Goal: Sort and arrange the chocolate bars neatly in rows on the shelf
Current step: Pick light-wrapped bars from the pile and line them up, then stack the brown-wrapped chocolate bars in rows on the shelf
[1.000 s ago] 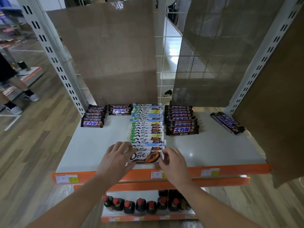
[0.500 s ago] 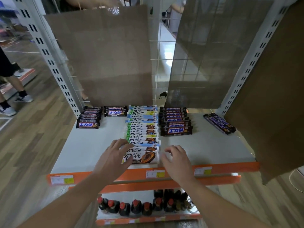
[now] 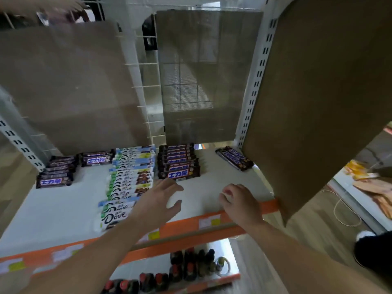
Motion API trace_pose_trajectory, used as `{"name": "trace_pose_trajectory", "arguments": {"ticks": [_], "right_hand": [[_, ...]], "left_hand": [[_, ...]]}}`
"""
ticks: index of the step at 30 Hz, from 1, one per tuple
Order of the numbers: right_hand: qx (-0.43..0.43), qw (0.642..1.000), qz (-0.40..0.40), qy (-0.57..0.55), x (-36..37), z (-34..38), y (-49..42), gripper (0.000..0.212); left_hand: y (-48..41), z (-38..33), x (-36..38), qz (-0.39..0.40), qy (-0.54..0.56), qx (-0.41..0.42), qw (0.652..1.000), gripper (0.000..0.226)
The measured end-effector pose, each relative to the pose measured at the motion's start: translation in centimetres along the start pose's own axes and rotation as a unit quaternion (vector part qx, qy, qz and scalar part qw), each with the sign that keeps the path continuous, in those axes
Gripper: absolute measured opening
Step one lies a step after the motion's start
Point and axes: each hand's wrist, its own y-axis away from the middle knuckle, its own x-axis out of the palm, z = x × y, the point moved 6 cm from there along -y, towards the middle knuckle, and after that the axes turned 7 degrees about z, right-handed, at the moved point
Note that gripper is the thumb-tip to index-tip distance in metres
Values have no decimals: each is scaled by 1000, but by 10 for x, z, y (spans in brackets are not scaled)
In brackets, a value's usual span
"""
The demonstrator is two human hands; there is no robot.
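Observation:
A long row of white Dove bars [image 3: 129, 179] runs from the back of the white shelf [image 3: 63, 206] to its front edge. Brown Snickers bars lie in a stack at the far left [image 3: 56, 172], a short stack [image 3: 96, 159] beside the Dove row, and a tidy stack [image 3: 179, 163] to its right. A few more Snickers bars [image 3: 234, 158] lie askew at the far right. My left hand [image 3: 161, 201] hovers open just right of the Dove row, holding nothing. My right hand [image 3: 238, 201] hangs over the bare shelf near the front edge, fingers loosely curled and empty.
An orange price rail [image 3: 212, 221] lines the shelf front. Dark bottles with red caps [image 3: 157, 281] stand on the shelf below. Brown panels [image 3: 70, 88] back the shelf, and a cardboard sheet [image 3: 318, 92] hangs at the right. Perforated uprights [image 3: 254, 81] frame the bay.
Both hands have let go of the front Dove bar and moved right. The view has swung to the right and closer to the shelf.

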Motion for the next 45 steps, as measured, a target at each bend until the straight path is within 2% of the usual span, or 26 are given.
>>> {"name": "trace_pose_trajectory", "arguments": {"ticks": [5, 9, 12, 17, 23, 29, 35, 45], "right_hand": [[-6, 1000, 6, 6, -22, -45, -14, 17], [-3, 1000, -1, 6, -40, -74, -32, 21], [-2, 999, -17, 30, -48, -86, -44, 25], [0, 999, -23, 35, -36, -89, -66, 32], [-11, 993, -58, 102, -11, -83, -100, 35], [-5, 989, -42, 140, 13, -89, -144, 55], [38, 992, -28, 120, 20, -96, -160, 51], [25, 995, -32, 94, 18, -88, -115, 46]], "left_hand": [[-41, -35, 30, 16, 4, 0, 1000, 35], [-71, -58, 45, -12, 1, -2, 1000, 36], [-84, -68, 61, 10, 4, -11, 1000, 39], [-85, -70, 80, 30, 15, -39, 999, 43], [-86, -60, 90, 32, 15, -45, 998, 41], [-83, -39, 96, 0, 46, -57, 997, 39], [-87, -28, 102, 26, 34, -53, 998, 42], [-99, -29, 106, 64, 6, -50, 997, 45]]}}
